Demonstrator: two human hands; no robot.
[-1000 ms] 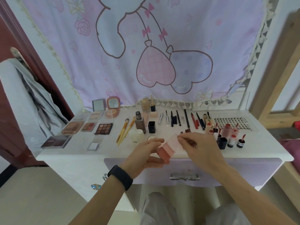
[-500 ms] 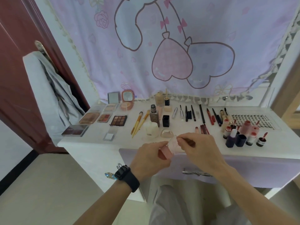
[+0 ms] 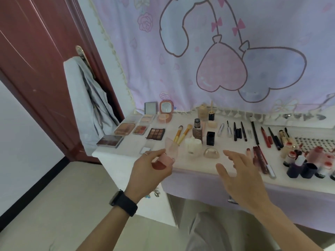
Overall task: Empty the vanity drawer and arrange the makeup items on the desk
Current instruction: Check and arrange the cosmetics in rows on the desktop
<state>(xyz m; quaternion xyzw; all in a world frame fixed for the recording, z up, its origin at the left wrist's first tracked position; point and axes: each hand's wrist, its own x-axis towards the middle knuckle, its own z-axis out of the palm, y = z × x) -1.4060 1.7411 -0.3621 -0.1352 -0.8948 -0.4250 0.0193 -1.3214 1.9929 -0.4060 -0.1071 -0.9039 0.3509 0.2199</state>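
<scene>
Lilac cloth (image 3: 235,51) printed with cartoon hearts hangs behind a white tabletop (image 3: 190,165). A red-brown door (image 3: 36,69) with a grey garment (image 3: 85,105) draped at its handle stands off to one side.

The left hand (image 3: 150,171) is held up at the tabletop's front edge. Its forearm runs up from the bottom of the view, with a black watch (image 3: 124,201) on the wrist. Fingers and thumb curl round a small pink compact (image 3: 165,159). The compact is open: its clear, pink-tinted lid (image 3: 171,146) stands up above the fingers, and a dark red round patch shows low down, against the palm. The right hand (image 3: 241,176) hovers palm down with its fingers straight and spread, holding nothing and well apart from the compact.

A cream-white jar (image 3: 194,147) near the tabletop's front serves as the mark for everything else.
- **Compact:** it is just left of the jar and a little nearer the person, with the lid's tip close to the jar's side. Whether they touch cannot be told.
- **Right hand:** it is right of the jar and nearer the person, above the front edge and the lilac drawer front (image 3: 290,200).
- **Behind the jar:** two yellow-handled brushes (image 3: 182,134) lie there, and a brown foundation bottle (image 3: 197,132) stands beside them.
- **Left of the jar:** palettes (image 3: 155,134) are laid out in rows.
- **Right of the jar:** pencils and liners (image 3: 241,131) lie side by side, and at the far right small bottles (image 3: 306,165) stand in a cluster.
</scene>
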